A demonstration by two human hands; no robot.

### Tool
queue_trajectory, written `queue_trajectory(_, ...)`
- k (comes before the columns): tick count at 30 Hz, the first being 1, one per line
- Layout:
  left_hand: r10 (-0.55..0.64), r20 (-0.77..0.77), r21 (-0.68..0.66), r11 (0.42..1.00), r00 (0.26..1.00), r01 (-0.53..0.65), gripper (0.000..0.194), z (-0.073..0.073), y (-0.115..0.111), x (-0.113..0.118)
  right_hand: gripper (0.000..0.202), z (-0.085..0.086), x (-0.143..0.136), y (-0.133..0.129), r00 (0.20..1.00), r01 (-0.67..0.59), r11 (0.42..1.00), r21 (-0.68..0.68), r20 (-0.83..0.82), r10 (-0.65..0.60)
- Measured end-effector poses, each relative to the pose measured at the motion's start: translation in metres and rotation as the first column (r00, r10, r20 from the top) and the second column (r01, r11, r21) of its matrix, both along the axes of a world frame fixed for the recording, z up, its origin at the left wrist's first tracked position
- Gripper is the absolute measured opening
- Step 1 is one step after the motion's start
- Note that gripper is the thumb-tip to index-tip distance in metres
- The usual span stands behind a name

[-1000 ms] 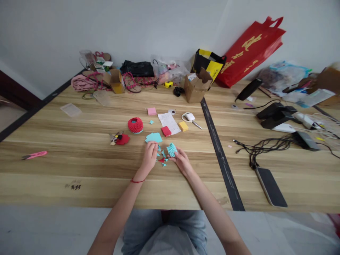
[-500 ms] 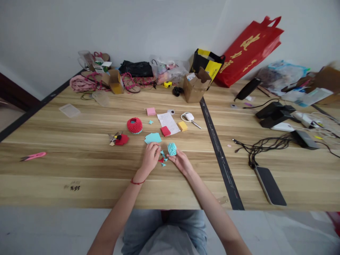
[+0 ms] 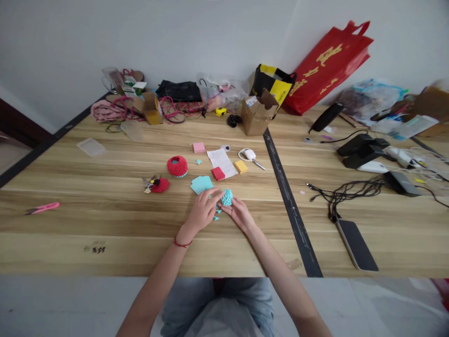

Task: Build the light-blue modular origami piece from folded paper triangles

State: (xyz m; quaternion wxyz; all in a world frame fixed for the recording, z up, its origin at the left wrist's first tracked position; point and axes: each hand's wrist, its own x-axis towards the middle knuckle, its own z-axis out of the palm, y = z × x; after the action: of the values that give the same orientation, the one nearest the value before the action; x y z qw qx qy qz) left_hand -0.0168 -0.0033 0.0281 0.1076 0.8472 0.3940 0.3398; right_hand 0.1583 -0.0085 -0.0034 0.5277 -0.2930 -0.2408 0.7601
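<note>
A small turquoise folded-paper model (image 3: 227, 197), built of many interlocked pieces, is gripped along its right side by my right hand (image 3: 240, 213). From the left, my left hand (image 3: 203, 209) reaches to it, index finger stretched out at the model's upper left edge and the other fingers apart. Several small turquoise paper triangles (image 3: 216, 218) lie on the table between the hands, partly hidden by my left hand. Just beyond the left fingers rests a stack of turquoise paper slips (image 3: 201, 184). A red folded-paper bowl (image 3: 177, 166) with a turquoise base stands farther left.
Red (image 3: 218, 173), yellow (image 3: 241, 166) and pink paper stacks (image 3: 199, 147) lie beyond my hands, near a written sheet (image 3: 224, 161) and white-handled scissors (image 3: 249, 154). A pink craft knife (image 3: 44, 208) lies far left. Cables (image 3: 345, 192) and a dark tablet-like device (image 3: 358, 244) lie right.
My left hand has moved right, its fingers extending from beside the turquoise slips to the model. The right hand still holds the model in nearly the same place.
</note>
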Motion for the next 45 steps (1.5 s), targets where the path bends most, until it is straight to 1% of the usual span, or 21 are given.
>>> queue_trajectory(8,-0.001,-0.055,0.012,1.0,0.998,0.001,0.051,-0.0019,-0.0007,0.0004,0.031,-0.0009,-0.0002,-0.0006,0.999,0.028,1.0,-0.006,0.016,-0.028)
queue_trajectory(11,-0.051,-0.064,0.031,0.998,0.997,0.053,0.053,-0.0022,-0.0016,0.0003,0.028,0.0011,-0.0005,-0.0013,0.999,0.051,0.999,-0.012,-0.004,-0.051)
queue_trajectory(14,-0.089,-0.077,0.021,0.996,0.993,0.091,0.054,-0.0034,-0.002,0.0008,0.027,0.0027,-0.0008,-0.0019,0.998,0.055,0.998,-0.011,-0.016,-0.055)
queue_trajectory(19,-0.077,-0.042,0.007,0.997,0.996,0.077,0.05,-0.0039,-0.0026,0.0014,0.028,0.0036,-0.0012,-0.0019,0.998,0.069,0.997,-0.032,-0.012,-0.069)
queue_trajectory(22,-0.064,-0.012,0.034,0.997,0.998,0.065,0.046,-0.0025,-0.0034,0.001,0.027,0.0042,-0.0012,-0.0018,0.997,0.074,0.996,-0.04,-0.021,-0.075)
queue_trajectory(26,-0.056,-0.014,0.065,0.996,0.998,0.056,0.043,-0.0011,-0.0041,0.0006,0.025,0.0048,-0.0007,-0.0017,0.998,0.059,0.998,-0.037,-0.025,-0.06)
queue_trajectory(35,-0.102,-0.026,0.04,0.994,0.994,0.103,0.048,-0.0057,-0.0035,-0.0002,0.023,0.0051,-0.001,-0.002,0.997,0.072,0.997,-0.034,-0.03,-0.073)
queue_trajectory(45,-0.108,0.0,0.076,0.991,0.994,0.107,0.044,-0.0075,-0.0034,-0.0025,0.02,0.0061,-0.0009,-0.0015,0.996,0.087,0.995,-0.048,-0.019,-0.088)
